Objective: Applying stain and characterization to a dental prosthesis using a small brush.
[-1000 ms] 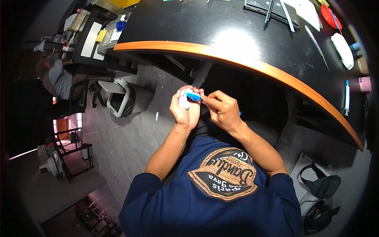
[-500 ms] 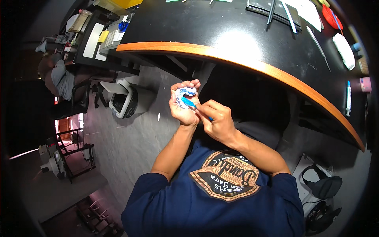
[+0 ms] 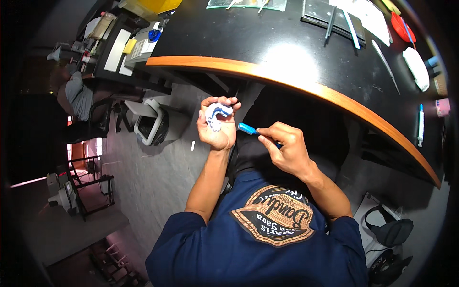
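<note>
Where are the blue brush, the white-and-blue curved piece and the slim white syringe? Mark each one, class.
Blue brush [image 3: 247, 128], head view: on its bristled head.
White-and-blue curved piece [image 3: 211, 115], head view: on its bend's left side.
Slim white syringe [image 3: 420, 126], head view: on its barrel.

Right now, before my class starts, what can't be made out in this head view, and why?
- Underside of the blue-and-white arch: turned away against the left hand.
- Part of the blue brush's handle: covered by the right hand.
- Far side of the glass plate: cut off by the head picture's top edge.
- Contents of the bin: too dark inside, in the head view.
</note>
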The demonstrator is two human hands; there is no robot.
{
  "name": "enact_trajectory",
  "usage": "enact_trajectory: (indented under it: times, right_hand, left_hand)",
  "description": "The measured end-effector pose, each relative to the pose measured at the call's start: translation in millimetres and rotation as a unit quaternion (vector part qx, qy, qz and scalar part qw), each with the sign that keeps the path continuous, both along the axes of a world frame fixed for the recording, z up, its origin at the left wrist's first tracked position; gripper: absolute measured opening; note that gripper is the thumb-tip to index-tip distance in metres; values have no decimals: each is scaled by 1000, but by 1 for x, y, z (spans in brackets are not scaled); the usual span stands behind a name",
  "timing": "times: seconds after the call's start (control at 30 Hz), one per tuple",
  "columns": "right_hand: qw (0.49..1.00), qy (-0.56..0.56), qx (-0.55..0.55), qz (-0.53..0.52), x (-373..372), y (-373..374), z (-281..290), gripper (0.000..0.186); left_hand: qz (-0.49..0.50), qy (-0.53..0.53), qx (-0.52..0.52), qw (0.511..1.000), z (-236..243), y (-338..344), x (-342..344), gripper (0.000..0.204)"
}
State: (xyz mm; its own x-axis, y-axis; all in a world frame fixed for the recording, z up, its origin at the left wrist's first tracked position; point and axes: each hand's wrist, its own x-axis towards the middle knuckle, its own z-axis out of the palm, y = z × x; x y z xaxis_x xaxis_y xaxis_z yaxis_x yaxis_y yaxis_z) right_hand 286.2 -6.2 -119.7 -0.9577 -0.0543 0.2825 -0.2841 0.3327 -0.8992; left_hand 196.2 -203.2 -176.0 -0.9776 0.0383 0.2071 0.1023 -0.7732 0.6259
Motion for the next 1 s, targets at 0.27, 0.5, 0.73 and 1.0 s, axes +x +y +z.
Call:
enact_trajectory:
  times: [0.27,0.5,0.73,1.0]
  right_hand:
    - [992,90,76,-52,19,80,84,31]
    - [868,109,324,-361,19,201,120,21]
    - [876,63,328,-349,12,235,102,20]
    - [892,65,318,-315,-9,244,118,21]
  left_hand:
    - [-47,-64,14,997,-11,-2,2,41]
    - [-83,-69,-26,994,-12,-3,-1,42]
    - [-4,-90,-62,994,-5,-5,-2,41]
    - [-12,-81,-37,996,25,-13,-6,38]
